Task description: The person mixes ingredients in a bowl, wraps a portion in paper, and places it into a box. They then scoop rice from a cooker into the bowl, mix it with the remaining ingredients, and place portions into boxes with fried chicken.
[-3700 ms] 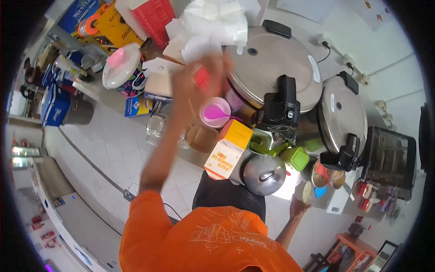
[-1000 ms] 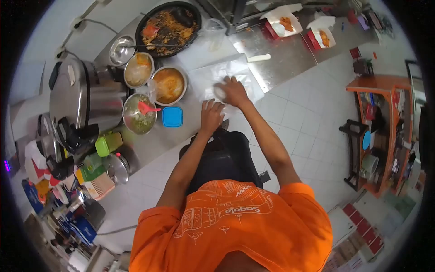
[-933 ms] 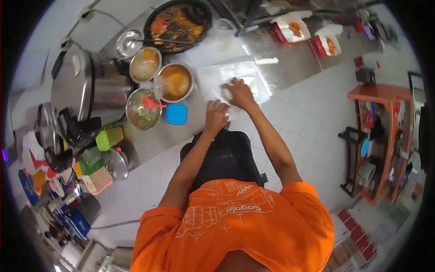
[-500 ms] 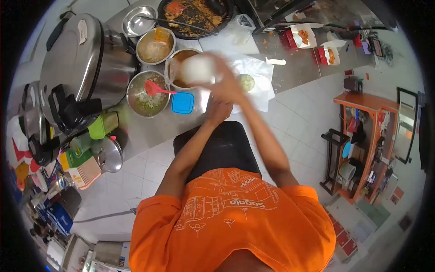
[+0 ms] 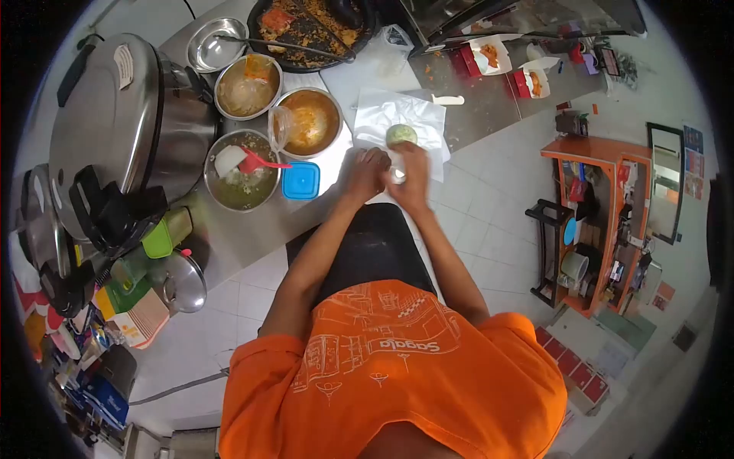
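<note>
My left hand (image 5: 365,174) is closed at the counter's front edge, its fingers curled; whatever it grips is hidden. Beside it, my right hand (image 5: 414,174) has its fingers bent around a small white thing (image 5: 397,176), too small to name, between the two hands. Just beyond my right fingertips, a round pale-green item (image 5: 401,135) sits on white paper or plastic sheets (image 5: 375,115). To the left, a steel bowl (image 5: 243,200) of greenish liquid with chopped bits holds a red ladle (image 5: 256,160) and a white object (image 5: 229,161). Nearby lies a blue-lidded box (image 5: 301,180).
Steel bowls of orange-brown liquid (image 5: 315,122) and pale food (image 5: 248,88) stand behind. A large dark pan (image 5: 306,57) lies farther back. A white-handled knife (image 5: 447,99) rests beyond the sheets. At left stands a big steel pot (image 5: 115,115); food boxes (image 5: 489,55) are at back right.
My right hand has come down and back toward my left hand, leaving the white object that was blurred over the bowls. A white object now lies in the greenish bowl by the ladle.
</note>
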`<move>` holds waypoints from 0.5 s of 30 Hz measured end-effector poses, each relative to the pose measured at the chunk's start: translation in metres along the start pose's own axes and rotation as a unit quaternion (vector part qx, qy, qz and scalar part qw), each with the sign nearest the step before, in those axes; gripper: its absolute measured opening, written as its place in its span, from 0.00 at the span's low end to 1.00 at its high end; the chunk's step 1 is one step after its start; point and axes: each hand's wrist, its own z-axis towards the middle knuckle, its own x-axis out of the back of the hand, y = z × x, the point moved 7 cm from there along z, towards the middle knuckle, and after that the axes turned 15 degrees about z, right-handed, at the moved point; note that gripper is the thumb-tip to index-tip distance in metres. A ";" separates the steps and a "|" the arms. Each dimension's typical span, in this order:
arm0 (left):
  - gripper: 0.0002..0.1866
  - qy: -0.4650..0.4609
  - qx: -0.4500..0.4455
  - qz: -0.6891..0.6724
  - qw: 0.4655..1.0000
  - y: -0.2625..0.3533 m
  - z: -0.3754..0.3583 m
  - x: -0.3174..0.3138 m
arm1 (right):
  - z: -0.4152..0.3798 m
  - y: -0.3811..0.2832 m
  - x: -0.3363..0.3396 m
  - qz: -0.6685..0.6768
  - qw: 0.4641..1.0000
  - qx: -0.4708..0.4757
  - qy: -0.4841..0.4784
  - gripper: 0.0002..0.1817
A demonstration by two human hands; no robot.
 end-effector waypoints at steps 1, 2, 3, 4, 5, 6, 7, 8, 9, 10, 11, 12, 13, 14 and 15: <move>0.12 -0.093 -0.030 0.174 0.980 0.020 0.014 0.013 | -0.007 0.013 0.023 -0.109 0.992 -0.059 0.000 0.29; 0.12 -0.092 -0.033 0.175 0.980 0.018 0.018 0.010 | -0.020 0.030 0.033 -0.209 0.975 -0.075 -0.003 0.22; 0.17 -0.105 -0.054 0.178 0.977 0.018 0.020 0.002 | -0.030 0.049 0.040 -0.209 0.975 -0.077 0.000 0.22; 0.22 -0.119 -0.073 0.181 0.973 0.019 0.019 -0.005 | -0.038 0.069 0.039 -0.213 0.975 -0.058 -0.033 0.19; 0.22 -0.120 -0.074 0.186 0.972 0.022 0.024 0.003 | -0.041 0.091 0.037 -0.215 0.974 -0.035 -0.064 0.17; 0.28 -0.113 -0.091 0.191 0.971 0.034 0.028 0.020 | -0.046 0.114 0.038 -0.229 0.969 -0.026 -0.087 0.14; 0.33 -0.107 -0.110 0.196 0.969 0.039 0.029 0.029 | -0.044 0.120 0.048 -0.225 0.970 -0.028 -0.083 0.14; 0.40 -0.110 -0.105 0.210 0.966 0.033 0.030 0.030 | -0.043 0.122 0.056 -0.186 0.979 0.003 -0.088 0.13; 0.42 -0.140 -0.094 0.255 0.952 0.025 0.029 0.025 | -0.041 0.123 0.067 -0.147 0.984 0.036 -0.095 0.12; 0.38 -0.141 -0.104 0.289 0.941 0.021 0.027 0.024 | -0.041 0.129 0.077 -0.155 0.979 0.035 -0.128 0.12; 0.34 -0.142 -0.110 0.324 0.929 0.019 0.024 0.019 | -0.038 0.137 0.089 -0.150 0.979 0.038 -0.131 0.12; 0.34 -0.141 -0.102 0.329 0.928 0.020 0.022 0.009 | -0.036 0.145 0.099 -0.136 0.979 0.056 -0.137 0.12; 0.27 -0.141 -0.122 0.341 0.921 0.026 0.019 -0.002 | -0.034 0.153 0.109 -0.122 0.979 0.074 -0.144 0.12; 0.21 -0.143 -0.146 0.353 0.913 0.031 0.015 -0.013 | -0.032 0.168 0.118 -0.113 0.980 0.075 -0.145 0.12; 0.21 -0.147 -0.143 0.359 0.911 0.038 0.014 -0.024 | -0.026 0.182 0.125 -0.106 0.980 0.071 -0.155 0.14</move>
